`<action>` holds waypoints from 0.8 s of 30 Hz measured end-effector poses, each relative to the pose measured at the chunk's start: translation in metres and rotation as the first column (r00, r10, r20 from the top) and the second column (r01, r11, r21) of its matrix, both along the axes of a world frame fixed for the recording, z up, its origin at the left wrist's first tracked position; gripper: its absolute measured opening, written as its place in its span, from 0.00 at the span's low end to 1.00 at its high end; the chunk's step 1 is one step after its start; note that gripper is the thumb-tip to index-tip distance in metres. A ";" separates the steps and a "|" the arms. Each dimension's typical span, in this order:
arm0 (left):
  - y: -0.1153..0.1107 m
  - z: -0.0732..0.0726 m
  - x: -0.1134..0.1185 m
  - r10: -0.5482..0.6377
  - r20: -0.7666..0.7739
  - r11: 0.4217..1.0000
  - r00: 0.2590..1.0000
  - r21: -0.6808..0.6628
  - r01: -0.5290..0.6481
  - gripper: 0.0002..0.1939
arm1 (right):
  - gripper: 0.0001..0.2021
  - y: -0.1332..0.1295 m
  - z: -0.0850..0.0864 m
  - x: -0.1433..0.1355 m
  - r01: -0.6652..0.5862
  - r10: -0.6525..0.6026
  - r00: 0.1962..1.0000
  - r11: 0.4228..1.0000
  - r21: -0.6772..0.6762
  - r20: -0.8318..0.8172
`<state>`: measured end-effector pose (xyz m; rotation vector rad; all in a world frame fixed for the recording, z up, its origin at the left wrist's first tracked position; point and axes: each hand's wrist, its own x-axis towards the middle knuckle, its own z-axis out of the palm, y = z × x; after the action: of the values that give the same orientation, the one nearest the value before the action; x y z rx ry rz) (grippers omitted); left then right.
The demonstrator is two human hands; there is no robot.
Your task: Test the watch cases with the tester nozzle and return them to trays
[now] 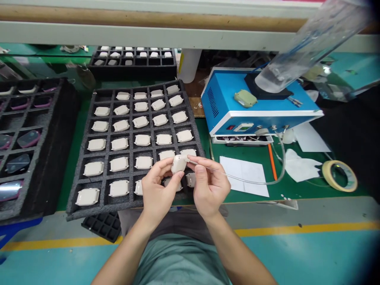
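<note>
Pinched in my left hand (160, 190) is a beige watch-shaped case (178, 164), tilted on its edge. My right hand (211, 182) grips the end of a thin clear tube (237, 178), whose tip touches or nearly touches the upper right side of the case. Both hands are over the lower right part of a dark foam tray (107, 202) with many similar beige cases in its compartments. The tube curves right and up to the front of a blue machine (221, 101). My hands partly hide some cases in the lower rows.
An olive case (245, 98) and a clear cylinder (279, 71) sit on the machine. White paper (245, 176), an orange stick (272, 162) and a tape roll (352, 178) lie right. Another foam tray (53, 146) stands left; one more (133, 72) is behind. A shelf beam (148, 35) crosses above.
</note>
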<state>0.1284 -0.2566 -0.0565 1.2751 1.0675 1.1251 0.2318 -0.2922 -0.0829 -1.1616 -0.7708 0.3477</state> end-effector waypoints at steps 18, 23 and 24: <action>-0.001 -0.002 0.001 0.029 -0.002 0.998 1.000 0.064 -0.029 0.15 | 0.04 0.000 0.000 0.000 -0.011 0.012 1.000 0.999 0.036 -0.026; -0.001 -0.004 0.001 0.024 0.002 0.991 1.000 0.134 -0.024 0.15 | 0.04 0.001 -0.001 0.000 -0.024 0.027 0.999 0.997 0.073 -0.041; -0.001 -0.004 0.001 0.025 0.000 0.990 1.000 0.141 -0.025 0.15 | 0.04 0.001 -0.002 0.000 -0.027 0.030 0.999 0.997 0.076 -0.043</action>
<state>0.1296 -0.2572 -0.0610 1.3771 1.0227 1.2370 0.2318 -0.2912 -0.0845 -1.0698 -0.7565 0.3640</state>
